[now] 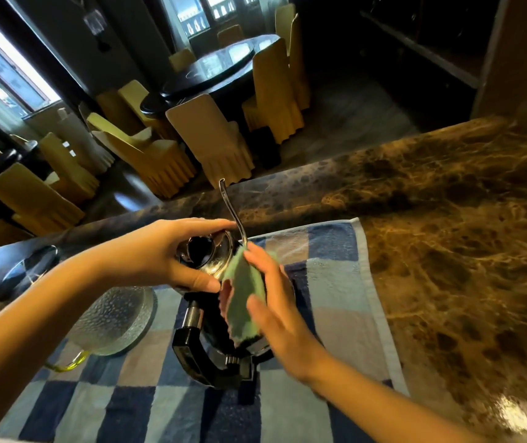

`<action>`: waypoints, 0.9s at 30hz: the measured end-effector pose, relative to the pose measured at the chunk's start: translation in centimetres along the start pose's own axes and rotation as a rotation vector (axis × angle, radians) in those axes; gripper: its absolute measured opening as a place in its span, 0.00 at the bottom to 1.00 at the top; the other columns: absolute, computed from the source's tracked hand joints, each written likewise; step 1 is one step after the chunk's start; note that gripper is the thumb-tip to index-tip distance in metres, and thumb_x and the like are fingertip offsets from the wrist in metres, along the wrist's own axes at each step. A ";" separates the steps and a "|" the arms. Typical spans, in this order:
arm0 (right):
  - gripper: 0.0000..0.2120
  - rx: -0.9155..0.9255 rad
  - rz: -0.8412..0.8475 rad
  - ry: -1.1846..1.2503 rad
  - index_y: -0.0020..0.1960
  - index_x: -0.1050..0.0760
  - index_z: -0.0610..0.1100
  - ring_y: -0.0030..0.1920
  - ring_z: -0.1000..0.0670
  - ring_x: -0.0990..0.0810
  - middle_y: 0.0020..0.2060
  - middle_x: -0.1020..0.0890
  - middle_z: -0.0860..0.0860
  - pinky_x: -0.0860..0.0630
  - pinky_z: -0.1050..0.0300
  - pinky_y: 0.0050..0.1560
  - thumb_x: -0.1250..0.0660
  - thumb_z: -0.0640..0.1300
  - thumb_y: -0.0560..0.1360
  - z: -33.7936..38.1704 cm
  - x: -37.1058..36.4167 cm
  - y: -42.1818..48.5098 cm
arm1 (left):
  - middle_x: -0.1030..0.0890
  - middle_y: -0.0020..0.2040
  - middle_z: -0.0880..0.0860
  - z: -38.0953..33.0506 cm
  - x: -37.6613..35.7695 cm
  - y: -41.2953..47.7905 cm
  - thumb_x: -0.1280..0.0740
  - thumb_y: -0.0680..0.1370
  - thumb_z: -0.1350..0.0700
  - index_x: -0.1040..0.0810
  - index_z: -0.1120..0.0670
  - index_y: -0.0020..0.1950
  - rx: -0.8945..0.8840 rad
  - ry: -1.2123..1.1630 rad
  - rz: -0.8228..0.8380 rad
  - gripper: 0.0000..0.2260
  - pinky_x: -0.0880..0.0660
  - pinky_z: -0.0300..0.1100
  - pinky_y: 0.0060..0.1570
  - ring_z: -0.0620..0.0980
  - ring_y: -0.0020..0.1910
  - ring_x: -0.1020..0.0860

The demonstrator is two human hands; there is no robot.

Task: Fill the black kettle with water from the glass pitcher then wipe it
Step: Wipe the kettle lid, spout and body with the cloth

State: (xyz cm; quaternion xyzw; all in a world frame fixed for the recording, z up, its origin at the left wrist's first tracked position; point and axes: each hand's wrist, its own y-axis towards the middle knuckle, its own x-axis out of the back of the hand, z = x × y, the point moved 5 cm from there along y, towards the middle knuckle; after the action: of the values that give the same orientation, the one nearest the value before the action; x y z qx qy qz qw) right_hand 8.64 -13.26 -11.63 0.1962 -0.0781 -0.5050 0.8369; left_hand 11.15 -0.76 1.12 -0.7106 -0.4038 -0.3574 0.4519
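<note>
Most of the job looks done, judging by how things lie: the wiping is in hand and the pouring seems over. The black kettle (211,260), with a polished metal lid and a thin curved spout (232,209), stands on a blue-and-white checked towel (329,282) spread over the brown marbled stone tabletop (447,235). Just left of the kettle's base, the dimpled clear glass pitcher (112,318) sits on the same towel with no hand on it (whether water remains in it I cannot tell).

The left hand (172,254) grips the kettle's top to steady it, fingers curled over the far side of the lid and thumb round the near side. The right hand (275,302) is on the kettle's right flank. Its fingers are fairly straight and close together, pressing a small pale green cloth (244,295) against the body just below the root of the spout. That hand is blurred, so the thumb's hold is unclear.

The lid hides how much water is inside. What is left, as I judge it, is to take the cloth round the rest of the body and the black handle (192,353) on the kettle's near side.
</note>
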 end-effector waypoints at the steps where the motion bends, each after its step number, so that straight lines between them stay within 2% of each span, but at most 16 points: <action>1: 0.20 -0.030 -0.045 0.073 0.65 0.35 0.63 0.69 0.52 0.33 0.68 0.32 0.55 0.35 0.46 0.69 0.49 0.66 0.76 -0.2 0.3 1.1 | 0.33 0.66 0.30 0.0 -0.1 0.0 0.27 0.61 0.38 0.37 0.31 0.67 0.004 -0.017 -0.010 0.36 0.39 0.36 0.66 0.29 0.66 0.37; 3: 0.14 -0.122 -0.176 0.090 0.54 0.28 0.55 0.57 0.47 0.23 0.55 0.22 0.50 0.27 0.39 0.60 0.48 0.59 0.78 -1.3 1.3 3.0 | 0.33 0.64 0.29 0.3 -0.2 -0.2 0.27 0.62 0.41 0.37 0.31 0.66 0.015 -0.057 -0.033 0.35 0.39 0.32 0.63 0.26 0.64 0.38; 5: 0.11 -0.178 -0.223 -0.101 0.52 0.29 0.57 0.50 0.49 0.21 0.49 0.20 0.51 0.24 0.38 0.52 0.47 0.58 0.78 -2.8 1.7 3.3 | 0.30 0.62 0.28 0.3 -0.4 -0.4 0.26 0.63 0.42 0.36 0.32 0.65 0.020 -0.134 -0.056 0.33 0.34 0.26 0.56 0.26 0.62 0.34; 6: 0.09 -0.184 -0.231 -0.168 0.54 0.31 0.61 0.53 0.52 0.21 0.53 0.21 0.52 0.23 0.41 0.53 0.48 0.57 0.78 -3.4 1.6 2.5 | 0.28 0.61 0.29 0.4 -0.6 -0.5 0.26 0.63 0.42 0.35 0.33 0.63 0.020 -0.183 -0.067 0.31 0.31 0.24 0.53 0.27 0.61 0.32; 8: 0.12 -0.159 -0.253 -0.154 0.61 0.34 0.65 0.62 0.55 0.27 0.61 0.27 0.52 0.28 0.46 0.64 0.48 0.53 0.80 -4.0 1.3 0.1 | 0.26 0.59 0.33 0.8 -1.1 -0.6 0.25 0.65 0.45 0.34 0.36 0.63 0.019 -0.284 -0.085 0.30 0.28 0.26 0.54 0.33 0.60 0.28; 10: 0.21 -0.068 -0.215 -0.184 0.72 0.41 0.55 0.71 0.51 0.36 0.68 0.35 0.56 0.37 0.44 0.72 0.46 0.46 0.79 -3.2 0.2 -2.5 | 0.25 0.58 0.36 1.4 -1.7 -0.7 0.25 0.67 0.48 0.34 0.38 0.64 0.030 -0.379 -0.083 0.29 0.26 0.33 0.57 0.37 0.61 0.26; 11: 0.24 -0.047 -0.160 -0.202 0.73 0.44 0.50 0.76 0.51 0.45 0.72 0.42 0.62 0.44 0.42 0.75 0.45 0.43 0.78 -3.0 -0.7 -3.5 | 0.25 0.60 0.37 1.7 -1.9 -0.7 0.25 0.67 0.47 0.35 0.37 0.65 0.036 -0.412 -0.075 0.30 0.26 0.37 0.59 0.39 0.61 0.26; 12: 0.26 -0.064 -0.123 -0.189 0.73 0.46 0.48 0.77 0.53 0.52 0.71 0.46 0.70 0.50 0.40 0.76 0.44 0.43 0.77 -2.7 -1.4 -3.9 | 0.26 0.62 0.40 2.0 -2.1 -0.7 0.26 0.66 0.45 0.36 0.36 0.66 0.048 -0.441 -0.059 0.32 0.27 0.40 0.60 0.39 0.62 0.27; 13: 0.27 -0.081 -0.110 -0.156 0.74 0.46 0.47 0.77 0.55 0.53 0.67 0.46 0.76 0.52 0.38 0.75 0.45 0.44 0.76 -2.2 -1.8 -3.6 | 0.28 0.64 0.41 2.1 -2.2 -0.7 0.26 0.64 0.43 0.38 0.34 0.66 0.069 -0.472 -0.036 0.34 0.27 0.42 0.60 0.40 0.62 0.27; 15: 0.26 -0.096 -0.149 -0.094 0.72 0.43 0.50 0.75 0.56 0.46 0.63 0.41 0.76 0.47 0.38 0.74 0.48 0.49 0.75 -0.9 -1.7 -1.7 | 0.31 0.66 0.43 2.2 -2.6 -0.7 0.27 0.65 0.44 0.40 0.32 0.66 0.117 -0.539 0.010 0.34 0.25 0.38 0.55 0.42 0.63 0.28; 18: 0.16 -0.109 -0.215 -0.116 0.63 0.38 0.58 0.70 0.54 0.34 0.70 0.32 0.61 0.34 0.44 0.68 0.51 0.56 0.77 -0.2 -0.7 2.4 | 0.35 0.68 0.42 2.1 -2.8 -0.8 0.28 0.67 0.47 0.41 0.31 0.66 0.149 -0.560 0.006 0.33 0.25 0.30 0.47 0.41 0.63 0.30; 20: 0.19 -0.082 -0.211 -0.230 0.65 0.37 0.56 0.67 0.52 0.29 0.68 0.28 0.54 0.30 0.44 0.64 0.53 0.58 0.77 -0.6 0.0 4.3 | 0.37 0.69 0.41 2.0 -2.9 -0.8 0.28 0.69 0.47 0.42 0.32 0.67 0.159 -0.551 -0.017 0.32 0.26 0.26 0.45 0.39 0.63 0.31; 22: 0.22 -0.061 -0.259 -0.314 0.67 0.34 0.51 0.65 0.50 0.27 0.65 0.25 0.52 0.30 0.45 0.63 0.53 0.57 0.77 -1.6 0.9 4.6 | 0.37 0.69 0.41 2.0 -2.8 -0.8 0.29 0.70 0.47 0.42 0.34 0.67 0.163 -0.559 -0.033 0.32 0.26 0.25 0.45 0.38 0.62 0.31; 24: 0.22 -0.128 -0.414 -0.299 0.63 0.30 0.48 0.60 0.51 0.26 0.58 0.23 0.53 0.29 0.44 0.61 0.53 0.57 0.77 -3.1 1.6 3.3 | 0.36 0.68 0.41 1.8 -2.8 -0.9 0.28 0.69 0.43 0.42 0.33 0.67 0.161 -0.565 -0.026 0.33 0.25 0.26 0.45 0.37 0.61 0.30; 26: 0.23 -0.228 -0.503 -0.240 0.60 0.29 0.50 0.56 0.53 0.26 0.53 0.25 0.55 0.28 0.45 0.59 0.53 0.59 0.76 -4.4 1.4 1.2 | 0.36 0.67 0.39 1.5 -2.8 -1.0 0.28 0.62 0.39 0.42 0.31 0.67 0.150 -0.572 -0.002 0.37 0.25 0.26 0.45 0.36 0.61 0.30; 27: 0.24 -0.258 -0.483 -0.196 0.63 0.30 0.52 0.57 0.55 0.26 0.56 0.25 0.56 0.29 0.47 0.60 0.54 0.60 0.75 -4.9 1.0 0.3 | 0.36 0.67 0.38 1.4 -2.8 -1.1 0.27 0.60 0.37 0.42 0.31 0.67 0.140 -0.572 0.008 0.39 0.25 0.26 0.45 0.36 0.61 0.30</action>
State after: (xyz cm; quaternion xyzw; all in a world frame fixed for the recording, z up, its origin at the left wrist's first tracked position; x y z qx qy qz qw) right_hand 10.94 -12.78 -16.06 0.0512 -0.0444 -0.7119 0.6990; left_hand 9.20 0.16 -1.44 -0.7513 -0.5356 -0.1118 0.3690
